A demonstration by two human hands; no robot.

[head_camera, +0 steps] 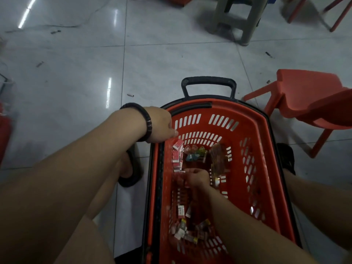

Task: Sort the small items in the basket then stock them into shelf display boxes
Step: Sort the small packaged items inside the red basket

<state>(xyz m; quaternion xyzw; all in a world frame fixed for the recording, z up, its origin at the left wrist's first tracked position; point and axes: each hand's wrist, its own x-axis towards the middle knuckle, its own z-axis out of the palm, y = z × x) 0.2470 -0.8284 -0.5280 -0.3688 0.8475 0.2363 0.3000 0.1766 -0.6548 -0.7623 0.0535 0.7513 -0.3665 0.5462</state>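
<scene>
A red plastic basket (253, 130) with a black rim and handle stands on the tiled floor between my feet. Inside, red-and-white packets (177, 155) lie in a row along the left wall. Coloured wrapped pieces (196, 152) and brown-gold packs (219, 159) sit at the far end. A mixed heap of small packets (190, 229) lies at the near end. My left hand (162, 126), a dark bead bracelet on its wrist, grips the basket's far left rim. My right hand (194, 177) is down in the middle of the basket, fingers curled round small packets; what it holds is mostly hidden.
A red plastic chair (304, 96) stands close to the basket's right. A grey stool (238, 21) and red chair legs (337, 14) are farther back. My sandalled feet (131, 168) flank the basket. Small litter dots the glossy floor tiles (76, 73).
</scene>
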